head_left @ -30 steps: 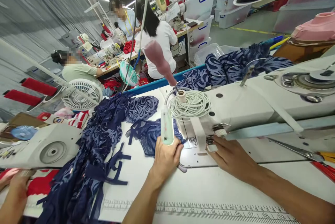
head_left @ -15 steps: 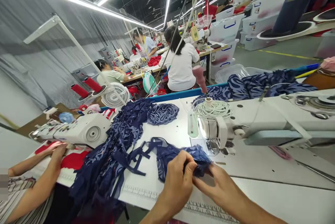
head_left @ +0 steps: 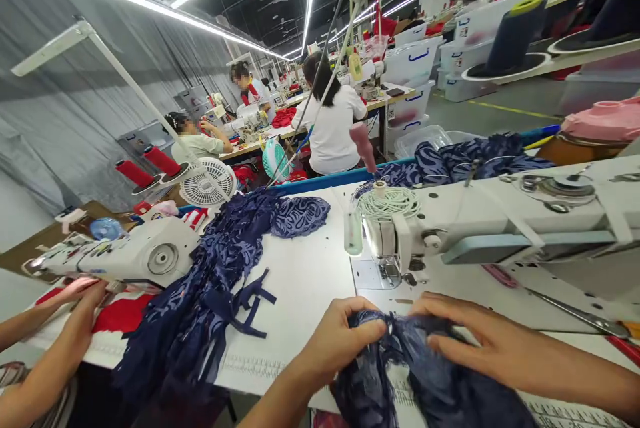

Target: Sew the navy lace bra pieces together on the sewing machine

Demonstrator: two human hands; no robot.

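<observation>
My left hand (head_left: 336,343) pinches one side of a navy lace garment piece (head_left: 440,378), its thumb lying over the cloth. Closed on the other side of the same piece is my right hand (head_left: 480,338), thumb and fingers gripping the gathered fabric. The cloth hangs in folds over the table's front edge, and its exact shape is hard to make out. Just beyond my hands stands a white sewing machine (head_left: 430,215), its needle and presser foot (head_left: 391,273) above the metal plate with no cloth under them.
A heap of navy lace pieces (head_left: 220,261) lies to the left, with one patterned cup piece (head_left: 300,216) beside it. Scissors (head_left: 570,305) rest at the right. A co-worker's hands (head_left: 83,301) work red cloth at another sewing machine (head_left: 150,251). Thread cones (head_left: 510,35) stand at upper right.
The navy lace piece has come away from near the presser foot toward me and is spread between both hands. My right hand has moved up and right; the view has turned slightly right.
</observation>
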